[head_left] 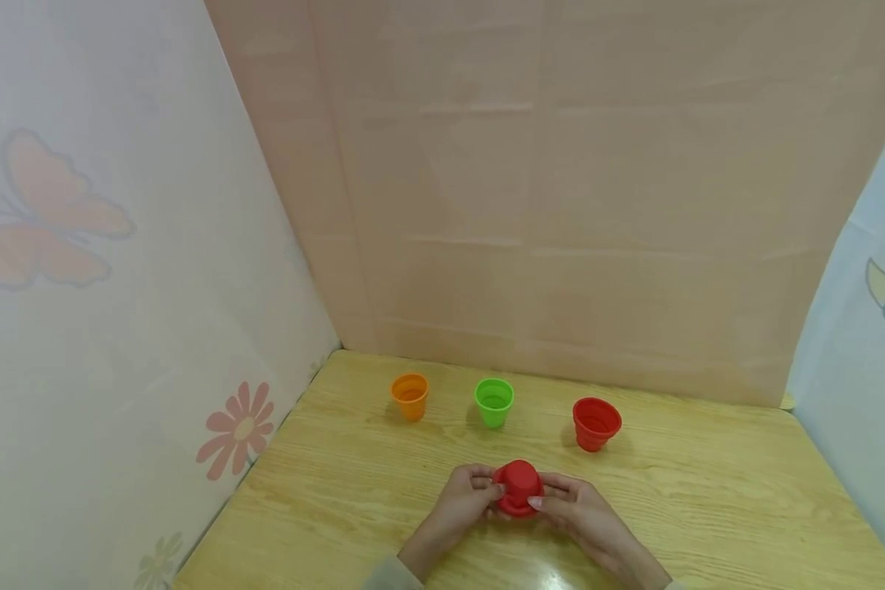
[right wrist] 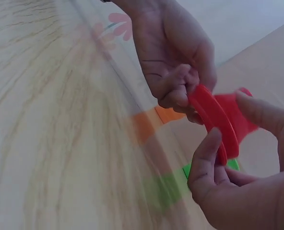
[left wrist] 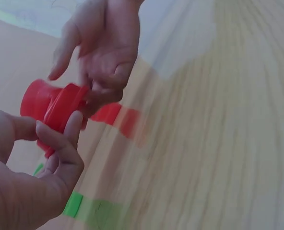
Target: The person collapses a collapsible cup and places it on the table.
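Left hand point(head_left: 459, 501) and right hand point(head_left: 588, 518) pinch one red folding cup point(head_left: 520, 482) between them, narrow end up.
It is held above the wooden table point(head_left: 324, 508), partly collapsed; the step in hand looks like working its walls, and the next move probably calls for thumb pressure with the rim supported. Beyond, rims up and well apart, stand one orange cup point(head_left: 412, 403), one green cup point(head_left: 494, 415) and another red cup point(head_left: 595, 426): four cups altogether.

there are two hands point(head_left: 460, 506) point(head_left: 583, 519) and four cups point(head_left: 521, 481) point(head_left: 596, 428) point(head_left: 494, 404) point(head_left: 411, 399) (two red).
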`<state>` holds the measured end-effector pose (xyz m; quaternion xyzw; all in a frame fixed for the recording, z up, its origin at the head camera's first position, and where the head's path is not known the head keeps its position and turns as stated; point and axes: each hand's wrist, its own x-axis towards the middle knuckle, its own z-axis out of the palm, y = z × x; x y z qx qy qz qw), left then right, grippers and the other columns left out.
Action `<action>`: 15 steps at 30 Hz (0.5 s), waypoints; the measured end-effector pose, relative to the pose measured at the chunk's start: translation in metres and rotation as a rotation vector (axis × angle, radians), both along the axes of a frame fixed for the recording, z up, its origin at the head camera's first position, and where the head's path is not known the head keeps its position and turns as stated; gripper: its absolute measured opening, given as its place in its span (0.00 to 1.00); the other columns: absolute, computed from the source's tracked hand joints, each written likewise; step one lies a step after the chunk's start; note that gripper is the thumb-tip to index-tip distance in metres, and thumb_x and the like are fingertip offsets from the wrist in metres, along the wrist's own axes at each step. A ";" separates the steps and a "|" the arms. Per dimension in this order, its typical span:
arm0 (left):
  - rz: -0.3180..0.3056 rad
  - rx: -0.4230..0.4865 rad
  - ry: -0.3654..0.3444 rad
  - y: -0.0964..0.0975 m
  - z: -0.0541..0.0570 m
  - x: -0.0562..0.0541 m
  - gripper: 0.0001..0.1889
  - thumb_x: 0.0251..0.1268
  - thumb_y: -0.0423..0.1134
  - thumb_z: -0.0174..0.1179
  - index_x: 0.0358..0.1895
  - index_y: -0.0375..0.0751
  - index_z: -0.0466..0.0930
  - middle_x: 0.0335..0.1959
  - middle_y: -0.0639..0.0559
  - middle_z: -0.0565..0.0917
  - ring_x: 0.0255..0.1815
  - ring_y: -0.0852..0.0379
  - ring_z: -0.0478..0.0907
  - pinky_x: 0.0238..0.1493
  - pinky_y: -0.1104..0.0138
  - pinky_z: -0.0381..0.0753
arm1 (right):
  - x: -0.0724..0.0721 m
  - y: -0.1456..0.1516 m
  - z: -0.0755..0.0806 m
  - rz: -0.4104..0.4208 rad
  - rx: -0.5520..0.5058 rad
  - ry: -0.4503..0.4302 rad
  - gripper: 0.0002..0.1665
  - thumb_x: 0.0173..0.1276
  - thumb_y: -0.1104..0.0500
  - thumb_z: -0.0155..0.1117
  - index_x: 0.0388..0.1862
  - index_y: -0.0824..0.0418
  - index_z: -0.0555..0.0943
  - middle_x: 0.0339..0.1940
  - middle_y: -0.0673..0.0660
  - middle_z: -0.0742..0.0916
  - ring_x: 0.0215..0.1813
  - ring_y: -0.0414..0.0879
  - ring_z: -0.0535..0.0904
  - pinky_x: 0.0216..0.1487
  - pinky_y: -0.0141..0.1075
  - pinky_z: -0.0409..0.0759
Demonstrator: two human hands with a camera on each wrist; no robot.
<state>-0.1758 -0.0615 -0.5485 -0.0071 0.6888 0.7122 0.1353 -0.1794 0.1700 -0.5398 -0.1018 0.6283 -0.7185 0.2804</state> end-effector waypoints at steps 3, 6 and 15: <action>0.048 -0.025 0.045 0.007 0.000 0.001 0.11 0.69 0.31 0.66 0.50 0.31 0.80 0.28 0.53 0.84 0.21 0.63 0.79 0.25 0.73 0.76 | 0.001 -0.005 0.000 -0.025 0.041 0.034 0.43 0.75 0.61 0.67 0.79 0.77 0.60 0.60 0.52 0.86 0.58 0.41 0.83 0.57 0.31 0.85; 0.076 -0.034 0.067 0.012 0.001 0.003 0.10 0.69 0.31 0.66 0.49 0.32 0.80 0.26 0.53 0.83 0.20 0.62 0.80 0.24 0.74 0.76 | 0.001 -0.010 0.001 -0.061 0.071 0.040 0.43 0.74 0.59 0.69 0.78 0.76 0.62 0.62 0.54 0.84 0.59 0.42 0.82 0.57 0.32 0.84; 0.054 -0.031 0.050 0.012 0.002 0.005 0.12 0.71 0.32 0.65 0.52 0.33 0.79 0.31 0.51 0.87 0.24 0.61 0.83 0.28 0.71 0.79 | 0.001 -0.012 0.000 -0.095 0.057 0.033 0.38 0.74 0.60 0.69 0.76 0.74 0.66 0.57 0.50 0.88 0.56 0.41 0.85 0.57 0.33 0.86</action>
